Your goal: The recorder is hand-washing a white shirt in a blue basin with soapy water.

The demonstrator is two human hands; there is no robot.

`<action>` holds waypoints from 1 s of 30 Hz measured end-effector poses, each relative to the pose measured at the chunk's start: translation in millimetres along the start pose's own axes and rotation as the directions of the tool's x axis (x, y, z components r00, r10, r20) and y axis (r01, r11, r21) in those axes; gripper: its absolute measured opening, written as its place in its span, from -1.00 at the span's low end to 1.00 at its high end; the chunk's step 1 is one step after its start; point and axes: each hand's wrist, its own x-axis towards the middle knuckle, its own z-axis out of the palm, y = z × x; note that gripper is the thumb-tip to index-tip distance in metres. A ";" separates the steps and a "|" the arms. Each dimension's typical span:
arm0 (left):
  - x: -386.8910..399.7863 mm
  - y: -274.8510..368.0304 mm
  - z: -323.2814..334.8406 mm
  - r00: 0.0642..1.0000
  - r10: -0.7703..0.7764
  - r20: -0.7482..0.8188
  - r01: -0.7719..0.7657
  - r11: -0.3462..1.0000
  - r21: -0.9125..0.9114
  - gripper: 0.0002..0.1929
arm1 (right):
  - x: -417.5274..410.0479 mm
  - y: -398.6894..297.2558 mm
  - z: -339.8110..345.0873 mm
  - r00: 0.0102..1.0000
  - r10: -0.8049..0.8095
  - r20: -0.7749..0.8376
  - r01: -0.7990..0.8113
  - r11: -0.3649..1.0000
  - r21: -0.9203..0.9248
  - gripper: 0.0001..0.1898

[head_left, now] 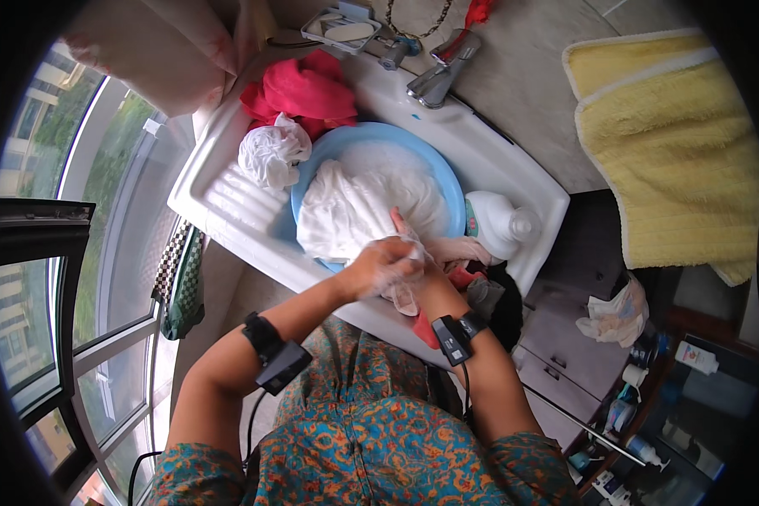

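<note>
My left hand (382,264) is curled against my right hand (411,239) over the near rim of a blue plastic basin (458,202). White suds or wet white fabric show between and around the fingers; blur leaves it unclear which. Much of my right hand lies behind the left, with one finger pointing up. A wet white garment (354,202) fills most of the basin in foamy water (386,155). Just below and beside my hands, pale pink cloth items (458,248) lie over the edge of the white sink (253,246).
Pink-red cloth (310,88) and a bunched white cloth (273,152) sit at the sink's left. A white bottle (496,221) leans right of the basin, near dark cloth (506,303). Behind stand a faucet (443,73) and soap dish (341,31). A yellow towel (670,164) hangs right.
</note>
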 end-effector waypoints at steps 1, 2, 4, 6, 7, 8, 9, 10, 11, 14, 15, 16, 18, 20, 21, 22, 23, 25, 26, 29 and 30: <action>6.7 7.0 5.1 0.997 0.073 -0.025 -0.062 0.949 0.308 -0.67 | 1.6 23.2 -14.5 0.924 -0.340 0.177 0.383 0.833 -0.399 -0.59; 16.1 9.7 13.7 0.990 0.098 -0.104 -0.053 0.925 0.377 -0.70 | 10.2 58.6 -44.2 0.961 -0.230 0.155 0.266 0.924 -0.274 -0.62; 43.3 17.7 23.2 0.968 0.197 -0.158 -0.098 0.869 0.485 -0.68 | 18.5 118.5 -112.3 0.998 -0.011 0.066 0.010 1.000 0.008 -0.55; 31.8 -17.4 -19.0 0.892 0.124 -0.435 0.181 0.783 0.594 -0.62 | 26.5 90.7 -30.8 0.995 0.102 -0.016 -0.091 0.940 0.327 -0.60; 23.5 -33.1 -39.1 0.845 0.031 -0.533 0.329 0.756 0.566 -0.58 | 20.4 59.1 5.5 0.963 0.229 -0.141 -0.102 0.796 0.597 -0.63; 19.7 -43.8 -47.0 0.842 0.069 -0.535 0.310 0.749 0.586 -0.58 | 16.9 38.0 9.7 0.989 0.138 -0.063 -0.097 0.897 0.432 -0.57; 12.1 -58.5 -56.8 0.834 0.101 -0.542 0.302 0.738 0.603 -0.58 | 9.3 17.2 15.4 0.989 0.139 -0.055 -0.102 0.898 0.427 -0.57; 2.6 -71.1 -62.9 0.919 0.084 -0.386 0.234 0.671 0.703 -0.62 | -0.8 -5.1 17.2 0.976 0.150 -0.158 -0.135 0.986 0.103 -0.58; -3.1 -72.0 -59.6 0.924 0.088 -0.373 0.220 0.674 0.705 -0.62 | -10.6 -18.8 10.0 0.955 0.118 -0.273 -0.183 0.957 -0.225 -0.58; -23.2 -71.9 -49.5 0.983 -0.131 -0.128 0.183 0.687 0.703 -0.63 | -25.4 -25.5 -17.8 0.981 0.022 -0.191 -0.144 0.743 -0.654 -0.59; -28.7 -70.5 -48.9 0.983 -0.171 -0.070 0.168 0.660 0.733 -0.64 | -28.5 -26.5 -24.4 0.992 0.001 -0.124 -0.103 0.565 -0.819 -0.58; -33.5 -69.3 -48.8 0.977 -0.214 -0.015 0.150 0.633 0.760 -0.63 | -32.8 -32.5 -26.9 0.977 0.107 -0.183 -0.210 0.607 -0.767 -0.59; -32.5 -49.7 -51.0 0.940 -0.337 0.057 0.181 0.632 0.754 -0.61 | -37.7 -19.3 -50.1 0.978 -0.048 -0.205 -0.130 0.625 -0.770 -0.61; -39.1 -41.0 -56.0 0.962 -0.269 0.039 0.138 0.607 0.783 -0.61 | -43.0 -22.9 -56.3 0.945 -0.141 -0.295 -0.104 0.727 -0.679 -0.66; -42.7 -39.9 -59.9 0.981 -0.192 0.023 0.093 0.574 0.814 -0.60 | -44.2 -25.9 -59.9 0.945 -0.141 -0.294 -0.103 0.726 -0.680 -0.66; -41.3 -49.7 -67.8 0.984 -0.172 0.052 0.066 0.614 0.787 -0.67 | -45.4 -29.1 -63.8 0.934 -0.108 -0.340 -0.121 0.802 -0.585 -0.66; -43.2 -53.6 -72.1 0.984 -0.171 0.051 0.066 0.614 0.787 -0.67 | -45.7 -30.9 -66.2 0.921 -0.070 -0.383 -0.134 0.866 -0.481 -0.67; -46.6 -58.4 -79.5 0.932 0.117 -0.342 0.174 0.685 0.708 -0.78 | -45.1 -34.8 -62.7 0.919 -0.068 -0.389 -0.120 0.891 -0.438 -0.68; -47.7 -63.4 -88.2 0.885 0.091 -0.457 0.224 0.776 0.590 -0.80 | -44.7 -36.6 -60.7 0.917 -0.065 -0.394 -0.105 0.913 -0.395 -0.70; -40.8 -47.7 -98.2 0.806 0.088 -0.585 0.264 0.831 0.489 -0.74 | -42.6 -39.6 -58.3 0.924 -0.083 -0.374 -0.053 0.939 -0.338 -0.71; -41.7 -42.2 -100.8 0.764 0.105 -0.636 0.264 0.849 0.457 -0.70 | -40.2 -40.1 -55.8 0.938 -0.104 -0.332 -0.012 0.944 -0.329 -0.71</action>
